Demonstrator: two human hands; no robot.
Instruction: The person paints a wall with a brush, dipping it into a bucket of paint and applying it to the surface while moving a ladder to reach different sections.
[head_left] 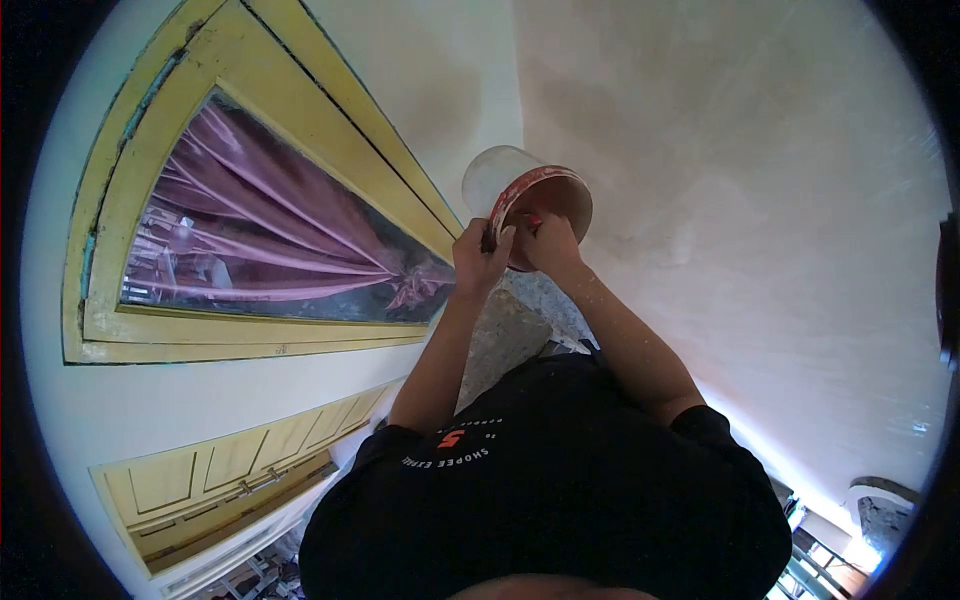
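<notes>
A round bucket (578, 196) with a red, paint-smeared rim is tilted in front of the dark shirt, its opening toward the camera. My left hand (482, 256) is closed on the rim at its left side, near a small dark piece. Inside the opening, my right hand (552, 243) is closed around a red handle (534, 222); the tool's other end is hidden in the bucket.
A yellow-framed window (270, 335) with a purple curtain (300, 230) is at the left. Plastered walls (720, 200) meet in a corner ahead. Below the hands lies a rough grey surface (500, 340). Yellow doors (230, 460) show at the lower left.
</notes>
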